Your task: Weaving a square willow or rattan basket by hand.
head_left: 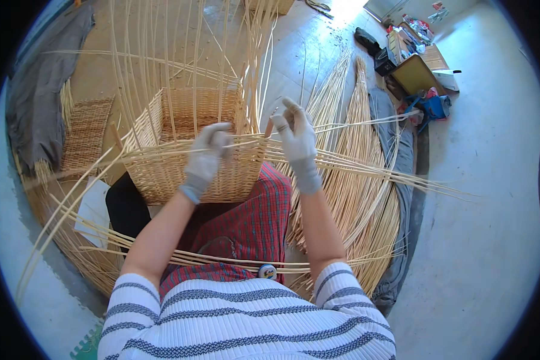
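Note:
A woven willow basket [189, 174] with tall upright rods sits over my lap, which is covered in red plaid cloth [264, 225]. My gloved left hand [204, 162] is at its front wall, among long horizontal rods [342, 159]; its fingers are smeared by motion. My gloved right hand [297, 135] is raised beside the basket's front right corner, next to a short wooden stick [267, 129]. Its fingers are curled, and what they hold is too small to make out.
Bundles of pale rods [366, 198] lie on grey cloth at my right. A woven mat [87, 138] and dark draped cloth [36, 120] lie at left. At back right are a cluttered cabinet [414, 75] and a blue plastic item [435, 108].

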Tool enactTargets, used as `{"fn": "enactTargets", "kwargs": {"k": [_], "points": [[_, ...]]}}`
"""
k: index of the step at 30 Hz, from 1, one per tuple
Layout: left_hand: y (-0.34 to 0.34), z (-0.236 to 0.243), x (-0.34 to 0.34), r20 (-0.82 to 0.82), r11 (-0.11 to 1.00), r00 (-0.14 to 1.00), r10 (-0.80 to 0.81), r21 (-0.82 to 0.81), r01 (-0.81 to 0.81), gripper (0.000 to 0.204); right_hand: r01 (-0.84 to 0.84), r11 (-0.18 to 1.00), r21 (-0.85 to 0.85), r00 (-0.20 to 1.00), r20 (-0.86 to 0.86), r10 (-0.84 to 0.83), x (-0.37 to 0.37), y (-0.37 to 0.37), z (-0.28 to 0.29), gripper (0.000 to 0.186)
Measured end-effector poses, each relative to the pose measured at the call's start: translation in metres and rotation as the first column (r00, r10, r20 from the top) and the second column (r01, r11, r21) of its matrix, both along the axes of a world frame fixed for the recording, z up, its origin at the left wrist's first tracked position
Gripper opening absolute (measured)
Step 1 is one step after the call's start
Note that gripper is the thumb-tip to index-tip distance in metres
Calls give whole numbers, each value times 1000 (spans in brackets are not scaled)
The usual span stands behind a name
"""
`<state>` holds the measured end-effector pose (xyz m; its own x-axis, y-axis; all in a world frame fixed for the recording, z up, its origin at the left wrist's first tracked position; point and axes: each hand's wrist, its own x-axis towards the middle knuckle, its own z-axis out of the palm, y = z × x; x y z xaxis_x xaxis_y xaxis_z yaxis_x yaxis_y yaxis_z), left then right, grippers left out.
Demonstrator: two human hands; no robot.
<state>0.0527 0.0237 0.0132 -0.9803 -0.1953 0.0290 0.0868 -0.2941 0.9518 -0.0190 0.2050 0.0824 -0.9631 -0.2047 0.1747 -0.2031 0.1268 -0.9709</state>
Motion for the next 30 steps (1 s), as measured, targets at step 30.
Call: {"fn": "enactTargets", "kwargs": {"k": [30], "points": [[-250,-14,131,-188,832,848,496,-175,-526,46,-482,870,100,616,-667,418,155,-282,16,65]]}}
